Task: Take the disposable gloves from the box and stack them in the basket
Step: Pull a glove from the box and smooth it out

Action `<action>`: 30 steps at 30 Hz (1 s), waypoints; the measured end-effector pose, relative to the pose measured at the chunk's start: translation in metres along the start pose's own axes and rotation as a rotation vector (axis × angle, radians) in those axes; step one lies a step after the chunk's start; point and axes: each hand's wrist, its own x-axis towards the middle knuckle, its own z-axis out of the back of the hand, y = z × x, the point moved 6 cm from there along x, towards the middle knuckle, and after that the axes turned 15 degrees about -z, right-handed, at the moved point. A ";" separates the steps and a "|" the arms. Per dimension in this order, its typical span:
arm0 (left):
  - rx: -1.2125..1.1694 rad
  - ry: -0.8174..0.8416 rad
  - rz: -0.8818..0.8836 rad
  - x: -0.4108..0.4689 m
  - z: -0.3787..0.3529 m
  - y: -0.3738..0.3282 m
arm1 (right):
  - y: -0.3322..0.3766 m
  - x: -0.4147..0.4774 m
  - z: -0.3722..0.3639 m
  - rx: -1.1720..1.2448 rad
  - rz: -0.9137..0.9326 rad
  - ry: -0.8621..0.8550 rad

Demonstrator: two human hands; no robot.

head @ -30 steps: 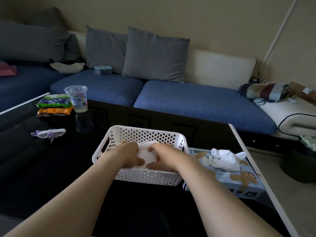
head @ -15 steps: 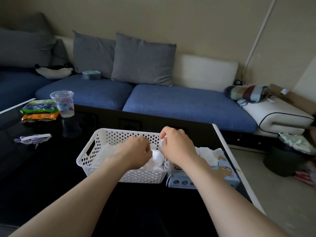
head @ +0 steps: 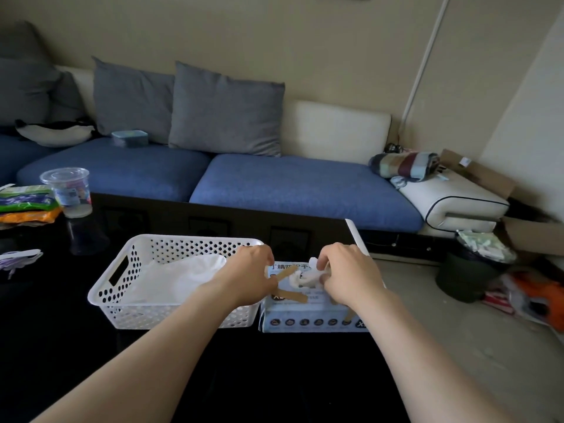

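A: Landmark?
B: White perforated basket (head: 195, 239), on the black table (head: 61, 346). Everything is placed off that.
A: Task items, quick.
B: Flat stacked gloves (head: 183, 276) lie inside the basket, white, toward its back and left. The blue box (head: 305, 314) stands just right of the basket. It is touching the basket's right wall or nearly; can't tell which. One crumpled white glove (head: 300, 279) pokes out of the box's top opening, so it is right of the basket, not in it.
A: Right hand?
B: Right hand (head: 348, 276) is over the box, right of the basket. Thumb and fingertips pinch the top of that glove, fingers curled.
A: Left hand?
B: Left hand (head: 247, 276) hovers over the basket's right end, knuckles up, fingers curled down at the box's left edge. Can't tell whether they grip anything; the fingertips are tucked out of sight.
A: Hands touching?
B: No, apart, with the glove between them.
A: Clutter?
B: Clear plastic cup (head: 68, 190) and snack packets (head: 24, 203) sit well off to the basket's far left. Blue sofa (head: 274, 181) is behind the basket.
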 end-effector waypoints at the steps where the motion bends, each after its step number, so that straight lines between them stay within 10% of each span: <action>1: -0.021 0.000 0.004 0.002 -0.001 -0.001 | -0.002 0.002 0.000 0.020 0.007 -0.034; 14: 0.108 0.005 -0.020 0.013 -0.011 -0.019 | 0.011 0.007 0.012 0.141 0.089 -0.321; 23: -0.406 -0.330 -0.086 0.020 0.007 -0.031 | 0.003 -0.005 0.035 0.704 0.069 -0.698; 30: -0.818 -0.462 0.015 0.013 0.022 -0.028 | 0.010 -0.009 0.038 1.197 -0.091 -0.340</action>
